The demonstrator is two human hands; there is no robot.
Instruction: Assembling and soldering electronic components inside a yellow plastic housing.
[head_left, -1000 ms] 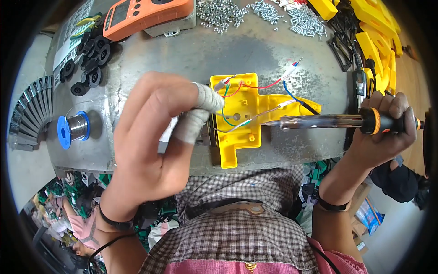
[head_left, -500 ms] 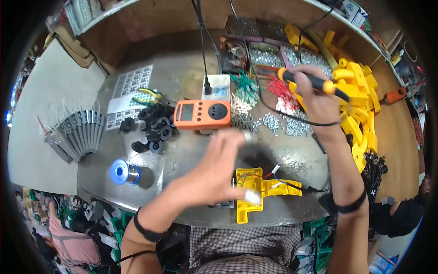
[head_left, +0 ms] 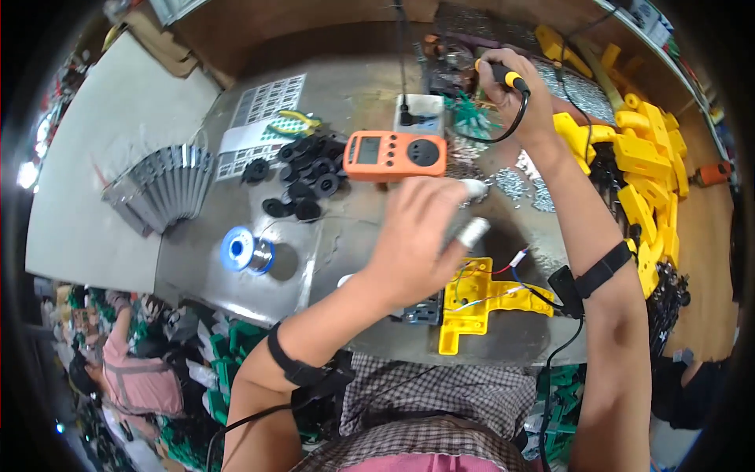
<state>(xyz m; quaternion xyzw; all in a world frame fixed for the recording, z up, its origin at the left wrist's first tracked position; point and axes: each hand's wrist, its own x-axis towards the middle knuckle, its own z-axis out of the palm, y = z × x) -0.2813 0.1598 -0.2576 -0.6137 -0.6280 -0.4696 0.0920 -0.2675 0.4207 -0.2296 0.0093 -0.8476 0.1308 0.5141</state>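
My right hand (head_left: 528, 98) is raised over the far side of the bench, its fingers wrapped round a soldering iron with a black and yellow handle (head_left: 507, 76). A black cable loops down from the handle; the tip is hidden behind my hand. My left hand (head_left: 417, 240) hovers mid-bench, thumb and forefinger apart, with white covers on the fingertips and nothing visible between them. Just right of and below it lies an open yellow housing half (head_left: 472, 318) with thin wires and a white connector (head_left: 517, 258). A small dark part (head_left: 425, 311) sits by the housing's left edge.
Beyond my left hand stands an orange meter (head_left: 395, 155). Black round parts (head_left: 314, 177), a solder spool (head_left: 247, 250) and pliers (head_left: 292, 124) lie leftward. Yellow housings (head_left: 649, 153) are piled right, near small metal pins (head_left: 513, 183). A person in pink (head_left: 141, 377) is at lower left.
My right hand has carried the soldering iron farther away and slightly left, turning its handle. My left hand has shifted right. The whole view has swung, so the bench items appear farther right and higher.
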